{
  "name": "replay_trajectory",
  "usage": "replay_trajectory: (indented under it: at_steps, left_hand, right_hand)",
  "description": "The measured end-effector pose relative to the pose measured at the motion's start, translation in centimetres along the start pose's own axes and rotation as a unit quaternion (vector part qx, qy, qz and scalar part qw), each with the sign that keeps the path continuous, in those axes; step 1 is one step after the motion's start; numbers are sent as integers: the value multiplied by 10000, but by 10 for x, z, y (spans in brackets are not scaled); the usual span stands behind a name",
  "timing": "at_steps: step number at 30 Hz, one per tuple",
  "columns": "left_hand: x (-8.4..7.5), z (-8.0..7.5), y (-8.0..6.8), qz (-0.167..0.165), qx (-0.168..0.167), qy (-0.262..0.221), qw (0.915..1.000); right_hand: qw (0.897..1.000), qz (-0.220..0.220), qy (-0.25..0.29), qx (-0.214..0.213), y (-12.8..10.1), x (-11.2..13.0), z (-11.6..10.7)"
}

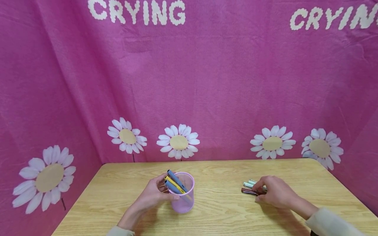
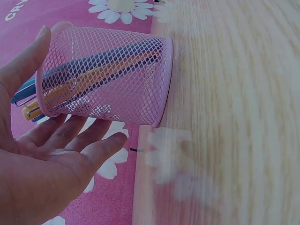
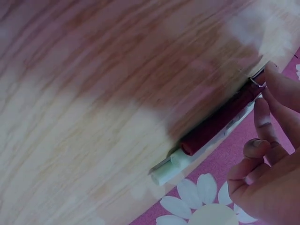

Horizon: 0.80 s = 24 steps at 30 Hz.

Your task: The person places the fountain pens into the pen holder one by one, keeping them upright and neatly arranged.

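Left hand (image 1: 153, 196) cups the pink mesh cup (image 1: 184, 193) from its left side — thumb up by the rim, fingers relaxed and nearly straight along the wall, not clamped round it. In the left wrist view the fingers (image 2: 89, 136) lie just under the mesh, lightly touching or a hair off; cannot tell which. Cup stands on the wooden table (image 1: 218, 216), a bit left of center, with 3 pens (image 1: 175, 184) inside — 2 blue, 1 yellow — leaning toward the left hand, tops sticking out past the rim.

Right hand (image 1: 274, 193) rests on a small bunch of pens (image 1: 250, 187) lying flat on the table right of center, well apart from the cup. Fingertips curl down onto the bunch and pinch at it; right wrist view shows fingers (image 3: 262, 117) on a dark red pen (image 3: 220, 119) with a pale green one (image 3: 176, 166) touching alongside. None lifted.

Pink daisy cloth (image 1: 206, 82) behind the table.
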<state>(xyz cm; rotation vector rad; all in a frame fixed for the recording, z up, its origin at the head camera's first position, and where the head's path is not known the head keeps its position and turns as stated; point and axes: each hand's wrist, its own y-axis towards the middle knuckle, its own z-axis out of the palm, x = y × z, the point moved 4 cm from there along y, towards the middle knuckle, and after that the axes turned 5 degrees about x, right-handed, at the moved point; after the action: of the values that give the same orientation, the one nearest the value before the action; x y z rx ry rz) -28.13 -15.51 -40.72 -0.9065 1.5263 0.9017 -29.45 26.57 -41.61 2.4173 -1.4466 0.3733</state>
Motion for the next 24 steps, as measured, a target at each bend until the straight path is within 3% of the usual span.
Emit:
replay_trajectory:
  at_steps: [11, 24]
  left_hand:
    - [-1, 1, 0, 34, 40, -21, 10000]
    - [-2, 0, 0, -40, -26, 149, 9999]
  right_hand:
    - [9990, -136, 192, 383, 3, -4, -3]
    - [9970, -617, 282, 386, 1, 0, 1]
